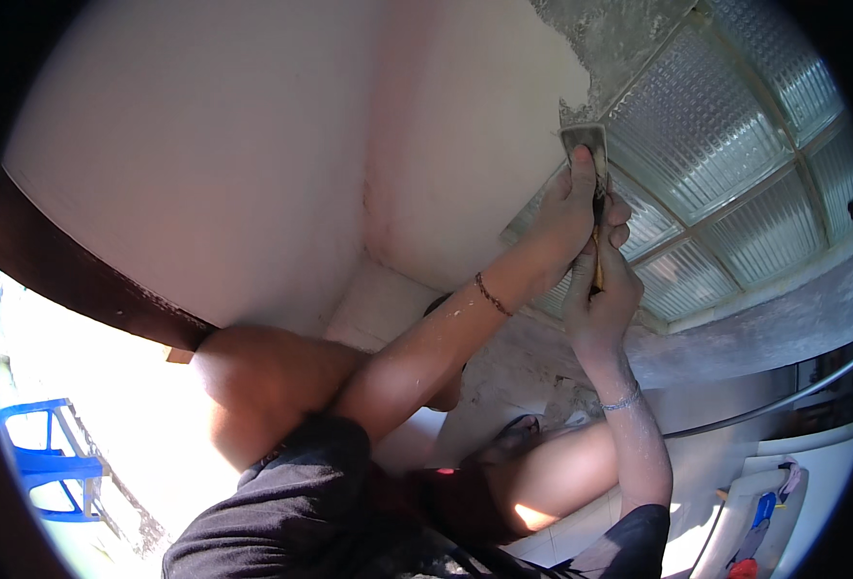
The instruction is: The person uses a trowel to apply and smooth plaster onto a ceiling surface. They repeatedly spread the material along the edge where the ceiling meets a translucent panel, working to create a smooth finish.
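A metal scraper (581,133) with a narrow wooden handle is raised against the wall, at the edge of a rough grey plaster patch (626,31) beside glass blocks (697,106). My left hand (573,206) grips the upper part of the scraper, its thumb pressed on the blade. Just below it, my right hand (603,288) is closed round the handle. The pale painted wall (475,116) runs left from the blade. A second grey flat piece (521,214) shows partly behind my left forearm; I cannot tell what it is.
My bare legs are bent below my arms. At the left are a dark wooden beam (88,270) and a blue plastic chair (55,466) in sunlight. At the lower right are a grey hose (822,384) and a pale tray (735,526) holding small coloured items.
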`<state>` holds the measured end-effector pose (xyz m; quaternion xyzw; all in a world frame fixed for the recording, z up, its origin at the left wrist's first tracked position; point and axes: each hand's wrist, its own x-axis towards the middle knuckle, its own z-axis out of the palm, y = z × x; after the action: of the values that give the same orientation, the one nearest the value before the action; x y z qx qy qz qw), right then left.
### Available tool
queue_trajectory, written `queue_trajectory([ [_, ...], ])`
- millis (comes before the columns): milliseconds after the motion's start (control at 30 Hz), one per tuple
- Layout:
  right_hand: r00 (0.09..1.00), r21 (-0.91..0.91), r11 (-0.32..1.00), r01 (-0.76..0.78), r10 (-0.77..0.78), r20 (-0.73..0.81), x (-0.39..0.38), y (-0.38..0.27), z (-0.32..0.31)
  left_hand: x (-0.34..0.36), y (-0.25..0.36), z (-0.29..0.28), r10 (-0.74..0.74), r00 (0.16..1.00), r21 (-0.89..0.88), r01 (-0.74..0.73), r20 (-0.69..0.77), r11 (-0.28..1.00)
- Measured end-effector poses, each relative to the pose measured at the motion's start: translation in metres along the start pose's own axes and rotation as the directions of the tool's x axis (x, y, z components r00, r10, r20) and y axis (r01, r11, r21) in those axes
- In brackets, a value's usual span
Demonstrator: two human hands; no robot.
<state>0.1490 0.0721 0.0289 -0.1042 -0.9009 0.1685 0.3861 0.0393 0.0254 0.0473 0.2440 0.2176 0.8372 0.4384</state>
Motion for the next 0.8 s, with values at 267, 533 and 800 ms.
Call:
queue_trajectory([
  [267, 1.0, 0.006, 1.0, -0.012, 0.012, 0.025, -0.001, -0.007, 0.0, -0.002, -0.001, 0.001, -0.026, 0.999, -0.011, 0.025, -0.04, 1.0],
  [533, 0.999, -0.01, 1.0, -0.003, 0.004, 0.037, 0.006, -0.009, 0.004, 0.001, 0.007, -0.003, 0.071, 0.997, 0.014, -0.072, 0.043, 0.997],
  [800, 0.996, 0.038, 0.998, -0.042, 0.039, 0.08, -0.007, -0.002, 0.007, -0.005, -0.003, -0.006, -0.014, 0.999, 0.038, 0.016, -0.04, 0.999],
])
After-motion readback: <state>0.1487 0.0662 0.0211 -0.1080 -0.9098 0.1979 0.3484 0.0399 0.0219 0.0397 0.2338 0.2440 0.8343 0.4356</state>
